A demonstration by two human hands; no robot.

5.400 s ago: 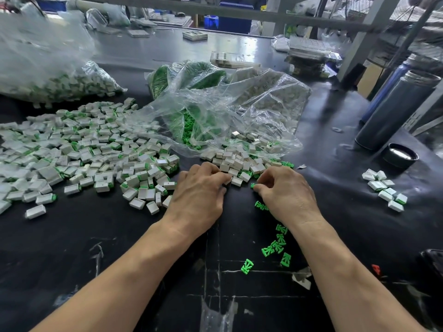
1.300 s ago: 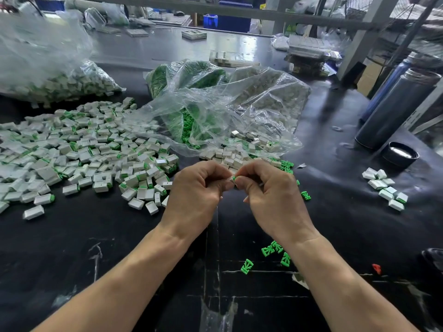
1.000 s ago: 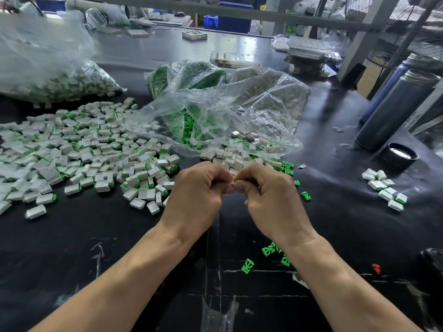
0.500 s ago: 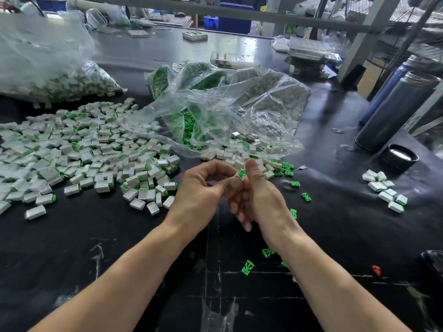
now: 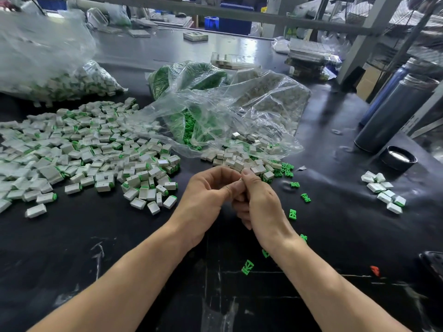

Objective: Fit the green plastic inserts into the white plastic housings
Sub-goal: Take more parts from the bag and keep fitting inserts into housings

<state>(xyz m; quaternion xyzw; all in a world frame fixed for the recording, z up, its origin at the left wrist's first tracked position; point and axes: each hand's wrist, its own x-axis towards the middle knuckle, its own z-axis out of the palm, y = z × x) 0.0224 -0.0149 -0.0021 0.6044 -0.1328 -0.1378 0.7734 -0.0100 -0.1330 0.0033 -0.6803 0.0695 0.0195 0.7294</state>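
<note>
Left hand [image 5: 206,200] and right hand [image 5: 259,202] meet above the black surface [image 5: 143,248], fingers curled, pinching one small white housing [image 5: 240,180] between their tips; whether it carries an insert cannot be told. Assembled pieces [image 5: 91,154] spread toward 10 o'clock; loose green inserts [image 5: 292,214] lie at 3 to 5 o'clock. An open clear bag [image 5: 227,111] sits at 12 o'clock.

We see a factory assembly bench: a black worktable [image 5: 335,236] heaped with white housings [image 5: 96,159], clear plastic bags [image 5: 227,109] of parts, metal shelving frames [image 5: 359,32] and blue bins [image 5: 227,22] behind.
</note>
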